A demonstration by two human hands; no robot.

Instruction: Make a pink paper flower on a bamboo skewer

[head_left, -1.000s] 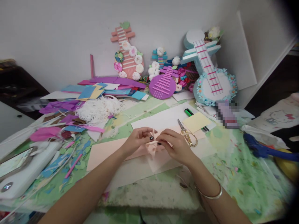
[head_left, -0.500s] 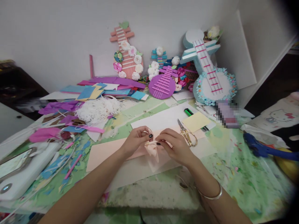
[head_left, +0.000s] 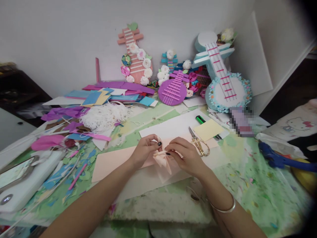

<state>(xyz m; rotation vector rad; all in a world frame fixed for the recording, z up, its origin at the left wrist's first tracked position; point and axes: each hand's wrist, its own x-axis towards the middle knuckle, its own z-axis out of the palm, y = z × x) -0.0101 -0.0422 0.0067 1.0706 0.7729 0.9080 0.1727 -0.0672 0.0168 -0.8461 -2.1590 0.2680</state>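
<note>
Peach-coloured sheet material, apparently paper or thin foam, forms the folded piece (head_left: 162, 160) between the two hands, just above a flat peach sheet (head_left: 111, 162) on the green-covered table (head_left: 235, 185). From where I stand, the left hand (head_left: 146, 148) has thumb and fingers pinched on a thin strip (head_left: 159, 142) at the top of the piece; the right hand (head_left: 184, 155) has thumb and fingertips closed at its gathered neck. Handling: treat the piece as very light and flexible, liable to crease or tear under a hard pull. Recommended hold: fingertips at the gathered neck, leaving the flared folds below uncompressed. Gold-handled scissors (head_left: 194, 138) lie beside the right hand. Containers: a printed bag (head_left: 294, 122) sits at the far right, its contents hidden from view; a dark shelf unit (head_left: 29, 82) at the left holds pale items too indistinct to identify.
</note>
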